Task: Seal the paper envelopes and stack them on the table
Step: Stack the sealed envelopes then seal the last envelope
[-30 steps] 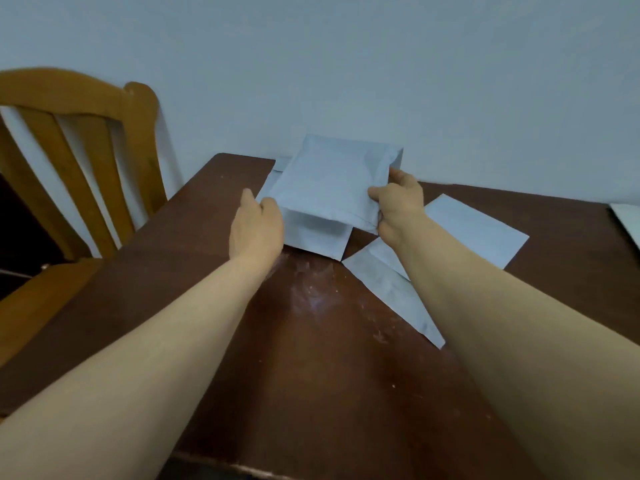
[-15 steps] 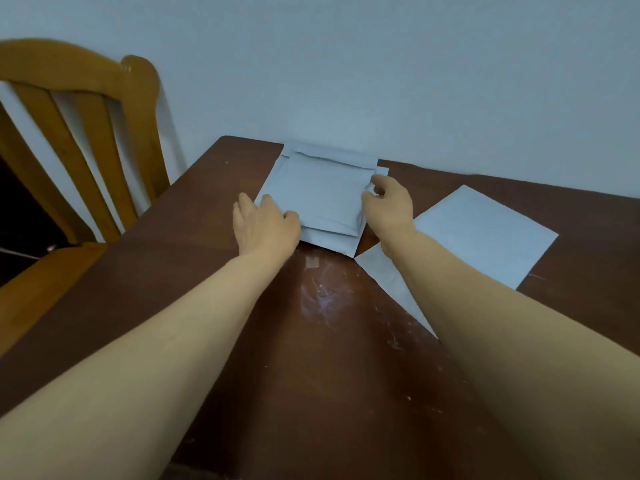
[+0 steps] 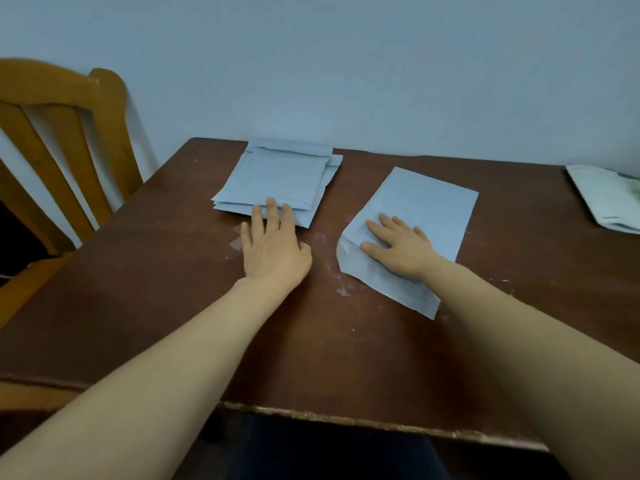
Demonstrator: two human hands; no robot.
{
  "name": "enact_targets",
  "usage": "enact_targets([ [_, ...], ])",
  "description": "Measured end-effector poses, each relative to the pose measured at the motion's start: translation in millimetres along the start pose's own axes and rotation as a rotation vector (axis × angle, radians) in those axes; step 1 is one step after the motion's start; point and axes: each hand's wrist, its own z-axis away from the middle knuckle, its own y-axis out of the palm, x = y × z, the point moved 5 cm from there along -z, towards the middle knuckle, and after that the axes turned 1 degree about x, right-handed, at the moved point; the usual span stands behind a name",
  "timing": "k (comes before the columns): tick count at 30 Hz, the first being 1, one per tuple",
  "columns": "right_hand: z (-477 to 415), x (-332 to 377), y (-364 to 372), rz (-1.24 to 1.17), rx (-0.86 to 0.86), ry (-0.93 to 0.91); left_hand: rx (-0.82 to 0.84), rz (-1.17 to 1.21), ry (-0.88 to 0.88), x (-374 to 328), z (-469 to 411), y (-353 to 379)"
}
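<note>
A stack of pale grey-blue envelopes (image 3: 282, 180) lies flat at the back middle of the dark brown table (image 3: 173, 306). My left hand (image 3: 273, 244) rests palm down just in front of it, fingers spread, fingertips touching the stack's near edge. To the right lies a single envelope (image 3: 426, 209), its open flap end (image 3: 398, 289) pointing toward me. My right hand (image 3: 398, 245) lies flat on that envelope's near half, fingers apart, gripping nothing.
A wooden chair (image 3: 59, 161) stands at the table's left side. More pale envelopes or papers (image 3: 609, 199) lie at the far right edge. The pale wall runs right behind the table. White scuff marks (image 3: 332, 271) spot the tabletop between my hands.
The envelope held up in both hands went down onto the stack. My right hand then let go and moved right onto the single envelope. My left hand opened out flat.
</note>
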Motion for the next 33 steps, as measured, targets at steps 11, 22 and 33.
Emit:
enact_targets([
  [11, 76, -21, -8, -0.333, 0.06, -0.031, 0.071, 0.109, 0.184, -47, 37, 7],
  [22, 101, -40, -33, -0.544, -0.197, 0.087, 0.195, 0.246, 0.398, -78, 55, 21],
  [33, 114, -90, -35, -0.384, -0.238, 0.364, 0.331, 0.13, 0.493, -99, 58, 27],
])
